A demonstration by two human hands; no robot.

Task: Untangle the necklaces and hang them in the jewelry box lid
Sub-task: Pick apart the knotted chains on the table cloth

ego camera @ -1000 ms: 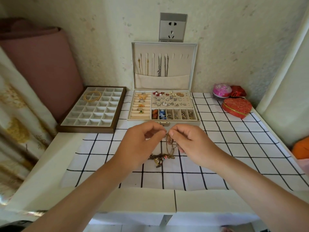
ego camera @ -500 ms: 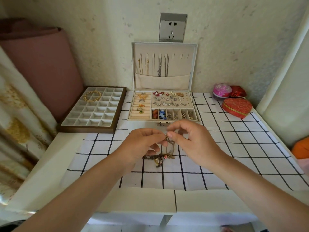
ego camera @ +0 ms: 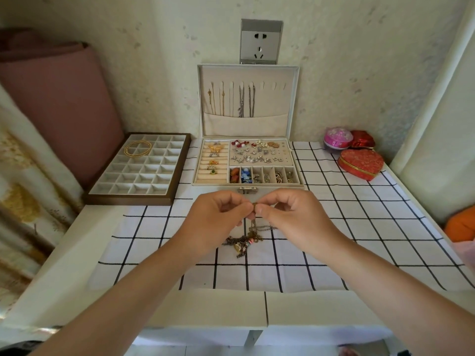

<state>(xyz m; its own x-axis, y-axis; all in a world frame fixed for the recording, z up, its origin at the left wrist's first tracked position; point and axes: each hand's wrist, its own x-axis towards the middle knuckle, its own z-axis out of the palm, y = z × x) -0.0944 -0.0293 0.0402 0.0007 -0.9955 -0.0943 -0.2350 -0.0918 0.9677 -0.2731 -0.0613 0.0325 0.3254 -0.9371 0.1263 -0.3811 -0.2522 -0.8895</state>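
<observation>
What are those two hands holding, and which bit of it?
The left hand and the right hand both pinch the tangled necklaces by the raised top end of one chain, fingertips nearly meeting. The rest appears to lie on the checked cloth.

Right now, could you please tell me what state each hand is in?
Left hand: closed, pinching the necklace chain.
Right hand: closed, pinching the same necklace chain, right beside the left fingertips.

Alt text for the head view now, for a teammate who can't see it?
The left hand and right hand pinch the top of the tangled necklaces, the rest heaped on the checked cloth before the open jewelry box. Several chains hang in its upright lid; a compartment tray with gold bangles sits left, a red heart-shaped box right.
</observation>
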